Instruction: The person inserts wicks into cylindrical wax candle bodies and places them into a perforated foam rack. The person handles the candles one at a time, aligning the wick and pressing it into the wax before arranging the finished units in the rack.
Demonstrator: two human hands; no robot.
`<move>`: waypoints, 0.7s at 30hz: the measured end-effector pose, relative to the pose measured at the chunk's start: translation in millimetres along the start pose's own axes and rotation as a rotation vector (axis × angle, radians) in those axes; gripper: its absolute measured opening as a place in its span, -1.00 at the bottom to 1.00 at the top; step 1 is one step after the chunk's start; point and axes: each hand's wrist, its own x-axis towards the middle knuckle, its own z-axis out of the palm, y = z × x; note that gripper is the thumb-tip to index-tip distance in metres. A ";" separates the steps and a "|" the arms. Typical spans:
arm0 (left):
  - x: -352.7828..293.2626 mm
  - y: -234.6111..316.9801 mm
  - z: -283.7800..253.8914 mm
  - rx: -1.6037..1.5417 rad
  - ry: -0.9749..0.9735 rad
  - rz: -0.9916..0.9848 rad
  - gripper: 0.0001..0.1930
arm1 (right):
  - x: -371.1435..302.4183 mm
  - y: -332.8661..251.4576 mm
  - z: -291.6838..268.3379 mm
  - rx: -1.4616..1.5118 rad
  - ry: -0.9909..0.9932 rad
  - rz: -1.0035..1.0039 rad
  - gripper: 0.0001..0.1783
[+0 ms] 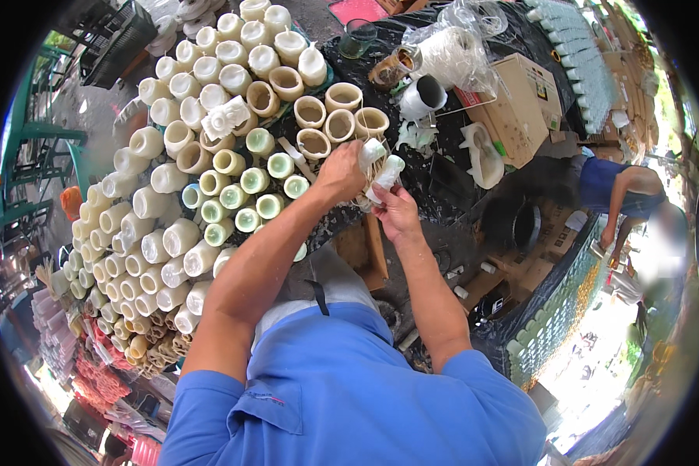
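Note:
My left hand (342,172) is closed at the edge of the black-covered table, around a small white waxy cylinder (372,151). Just to its right, my right hand (398,213) pinches a second white waxy piece (388,172) with a rounded end, between thumb and fingers. The two pieces are close together, and thin pale strands show between my hands. Beyond my left hand stand several thick-walled tan cups (339,124) with open tops. Nearer my left forearm are smaller cups with pale green insides (255,180).
Many cream cylinders (151,201) cover the left side. A white ornate piece (225,118) lies on the cups. Beyond my hands are a metal pot (422,97), plastic wrap (452,54) and a cardboard box (512,109). Another person (621,186) works at the far right.

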 end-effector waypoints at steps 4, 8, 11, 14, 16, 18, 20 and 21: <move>27.8 5.7 -12.9 0.191 -0.150 0.036 -0.32 | 5.3 17.2 15.8 0.065 0.080 -0.002 -0.60; 37.6 12.3 -16.2 0.193 -0.332 0.084 -0.33 | 12.3 22.6 28.7 0.163 0.086 -0.001 -0.64; 22.5 14.2 -17.0 0.277 -0.243 0.198 -0.39 | 7.2 18.0 28.7 0.192 0.037 -0.013 -0.66; -17.6 11.0 -23.3 0.248 -0.117 0.267 -0.47 | -10.2 6.4 23.5 0.150 -0.007 0.025 -0.56; -59.4 2.6 -36.5 0.067 -0.015 0.242 -0.52 | -26.8 -1.2 24.1 0.011 0.100 0.014 -0.55; -108.2 -8.7 -53.2 -0.010 0.102 0.186 -0.53 | -39.8 -4.7 36.2 -0.224 0.102 -0.113 -0.55; -160.7 -25.0 -73.4 0.018 0.186 0.111 -0.58 | -48.2 -2.6 60.4 -0.555 0.074 -0.286 -0.58; -183.9 -32.5 -81.6 0.059 0.237 0.042 -0.60 | -49.2 -0.6 76.3 -0.702 -0.026 -0.411 -0.65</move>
